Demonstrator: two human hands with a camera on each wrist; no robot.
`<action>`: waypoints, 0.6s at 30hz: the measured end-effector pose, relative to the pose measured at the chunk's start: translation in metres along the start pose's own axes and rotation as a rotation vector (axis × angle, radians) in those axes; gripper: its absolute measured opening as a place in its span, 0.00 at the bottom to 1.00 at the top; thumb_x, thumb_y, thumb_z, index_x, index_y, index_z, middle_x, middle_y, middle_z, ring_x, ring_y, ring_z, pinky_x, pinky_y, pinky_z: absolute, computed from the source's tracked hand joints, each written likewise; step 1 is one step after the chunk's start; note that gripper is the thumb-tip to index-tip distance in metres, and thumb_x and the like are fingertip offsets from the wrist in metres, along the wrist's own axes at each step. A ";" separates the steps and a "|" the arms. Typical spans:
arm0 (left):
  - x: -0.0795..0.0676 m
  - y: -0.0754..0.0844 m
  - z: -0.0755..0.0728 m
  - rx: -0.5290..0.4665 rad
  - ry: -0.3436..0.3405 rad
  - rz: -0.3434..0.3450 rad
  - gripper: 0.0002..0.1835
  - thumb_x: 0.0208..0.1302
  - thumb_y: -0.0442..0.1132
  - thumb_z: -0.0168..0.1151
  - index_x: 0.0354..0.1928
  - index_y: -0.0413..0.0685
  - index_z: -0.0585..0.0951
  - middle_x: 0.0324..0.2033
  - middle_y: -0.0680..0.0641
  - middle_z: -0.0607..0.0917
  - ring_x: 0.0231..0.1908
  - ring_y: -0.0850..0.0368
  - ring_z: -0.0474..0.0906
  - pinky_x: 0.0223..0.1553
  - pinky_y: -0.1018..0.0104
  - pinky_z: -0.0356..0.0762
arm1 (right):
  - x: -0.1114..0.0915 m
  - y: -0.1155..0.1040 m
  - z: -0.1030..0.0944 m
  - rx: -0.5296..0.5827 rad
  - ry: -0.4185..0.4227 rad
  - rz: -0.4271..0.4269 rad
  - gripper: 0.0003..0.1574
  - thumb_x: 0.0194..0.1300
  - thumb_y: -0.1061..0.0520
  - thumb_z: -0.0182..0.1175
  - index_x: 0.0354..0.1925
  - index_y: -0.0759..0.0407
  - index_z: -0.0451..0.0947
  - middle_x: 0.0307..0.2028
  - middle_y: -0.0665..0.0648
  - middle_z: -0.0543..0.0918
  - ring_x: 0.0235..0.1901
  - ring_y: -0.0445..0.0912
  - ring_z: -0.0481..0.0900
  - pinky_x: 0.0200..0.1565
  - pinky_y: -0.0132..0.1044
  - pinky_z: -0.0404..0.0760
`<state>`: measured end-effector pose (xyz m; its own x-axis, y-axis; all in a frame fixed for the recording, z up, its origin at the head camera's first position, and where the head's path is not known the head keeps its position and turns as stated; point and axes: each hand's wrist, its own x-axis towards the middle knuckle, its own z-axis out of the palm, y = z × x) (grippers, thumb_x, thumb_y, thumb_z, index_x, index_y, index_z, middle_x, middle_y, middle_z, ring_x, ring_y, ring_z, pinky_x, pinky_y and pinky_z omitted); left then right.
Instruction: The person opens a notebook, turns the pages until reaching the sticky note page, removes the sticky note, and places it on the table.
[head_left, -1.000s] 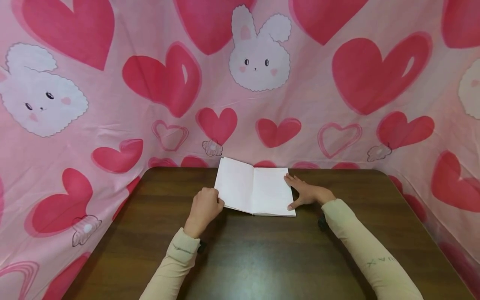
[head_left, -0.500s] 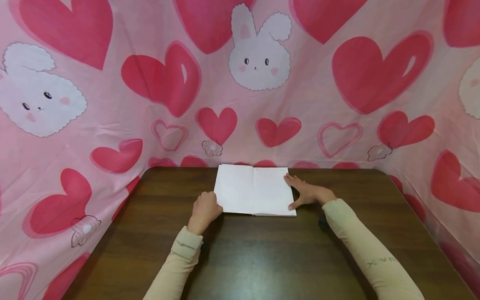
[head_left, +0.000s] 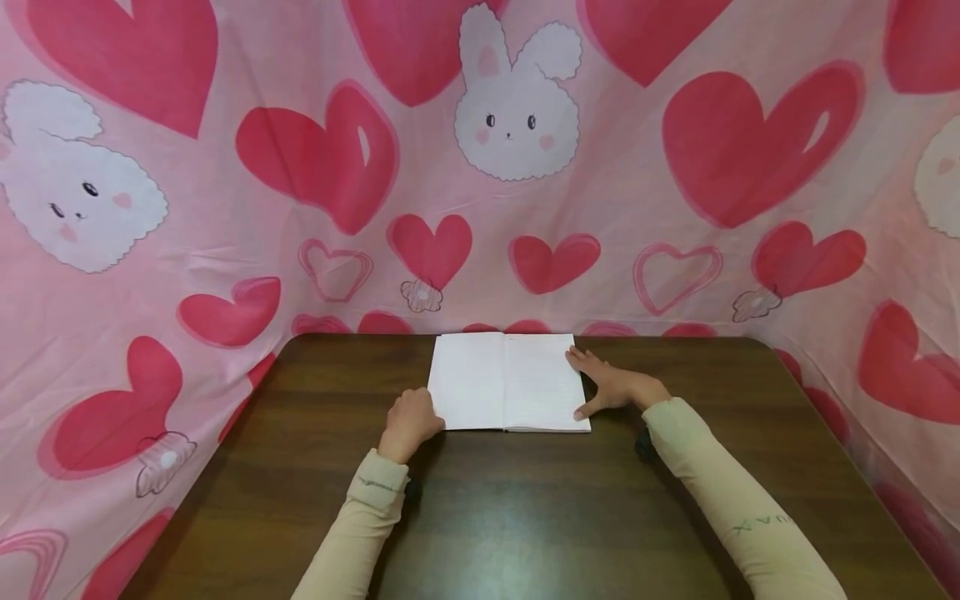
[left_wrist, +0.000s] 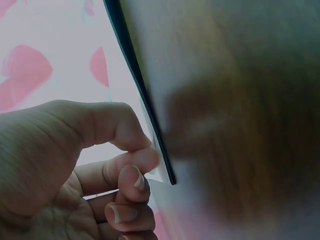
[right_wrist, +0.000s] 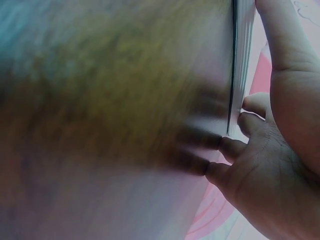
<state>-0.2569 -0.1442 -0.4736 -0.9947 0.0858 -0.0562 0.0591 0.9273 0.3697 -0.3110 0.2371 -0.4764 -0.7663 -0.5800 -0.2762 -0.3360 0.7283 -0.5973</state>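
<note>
Notebook [head_left: 468, 383] lies flat between fingers of left hand [head_left: 410, 423] and right hand [head_left: 618, 387], left half just lowered, so opening seems finished; left fingers pinch its corner, right ones, outspread, touch edge

Book [head_left: 467, 382]: matt white paper, smooth-looking; its cover [left_wrist: 131, 60] looks smooth too, card or plastic, I can't tell. Table [head_left: 510, 508] under the book: wood or wood-look, grained, smooth, semi-gloss, pale glare on my side of the book. Cloth [head_left: 495, 204] behind the book: matt, lightly creased, printed. My left sleeve [head_left: 356, 525] and right sleeve [head_left: 727, 492], nearer than the book: matt fabric, softly wrinkled.
</note>
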 end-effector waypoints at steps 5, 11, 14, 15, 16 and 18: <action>-0.001 -0.001 -0.002 -0.003 -0.015 -0.018 0.09 0.55 0.35 0.66 0.28 0.34 0.81 0.25 0.40 0.81 0.23 0.49 0.74 0.23 0.56 0.74 | -0.001 -0.001 -0.001 0.018 0.004 0.000 0.79 0.55 0.42 0.77 0.80 0.66 0.33 0.80 0.68 0.31 0.78 0.70 0.27 0.71 0.73 0.34; -0.001 -0.002 -0.002 0.063 0.124 0.025 0.08 0.55 0.34 0.65 0.24 0.35 0.79 0.23 0.39 0.81 0.24 0.46 0.78 0.23 0.52 0.77 | -0.002 -0.002 -0.002 0.001 0.007 -0.002 0.79 0.56 0.43 0.77 0.80 0.67 0.33 0.80 0.70 0.32 0.78 0.69 0.28 0.71 0.72 0.36; 0.002 0.000 -0.001 0.134 0.267 0.105 0.09 0.55 0.34 0.67 0.27 0.33 0.79 0.26 0.36 0.80 0.29 0.40 0.79 0.29 0.48 0.80 | -0.002 -0.001 -0.002 -0.002 0.011 -0.009 0.79 0.55 0.43 0.77 0.80 0.68 0.33 0.80 0.71 0.32 0.78 0.70 0.28 0.71 0.73 0.36; 0.004 0.002 0.000 0.164 0.312 0.140 0.10 0.55 0.35 0.68 0.29 0.32 0.79 0.27 0.34 0.80 0.32 0.38 0.79 0.32 0.47 0.81 | -0.002 -0.001 -0.002 -0.005 0.012 -0.009 0.79 0.55 0.43 0.77 0.80 0.68 0.33 0.80 0.71 0.32 0.78 0.70 0.28 0.71 0.73 0.36; 0.006 0.003 0.000 0.196 0.354 0.174 0.11 0.56 0.36 0.68 0.32 0.32 0.80 0.30 0.33 0.80 0.35 0.37 0.79 0.35 0.46 0.81 | -0.001 -0.001 -0.002 -0.006 0.011 -0.013 0.79 0.55 0.43 0.77 0.80 0.68 0.33 0.80 0.71 0.32 0.77 0.70 0.28 0.71 0.73 0.36; 0.010 0.007 0.001 0.250 0.406 0.235 0.15 0.57 0.38 0.69 0.39 0.31 0.80 0.39 0.30 0.81 0.43 0.34 0.77 0.44 0.43 0.79 | -0.001 -0.001 -0.002 -0.006 0.010 -0.020 0.79 0.55 0.43 0.77 0.80 0.68 0.33 0.80 0.70 0.32 0.77 0.71 0.28 0.71 0.73 0.36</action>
<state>-0.2663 -0.1363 -0.4725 -0.9017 0.1999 0.3834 0.2534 0.9628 0.0938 -0.3108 0.2378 -0.4745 -0.7646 -0.5912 -0.2567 -0.3548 0.7185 -0.5982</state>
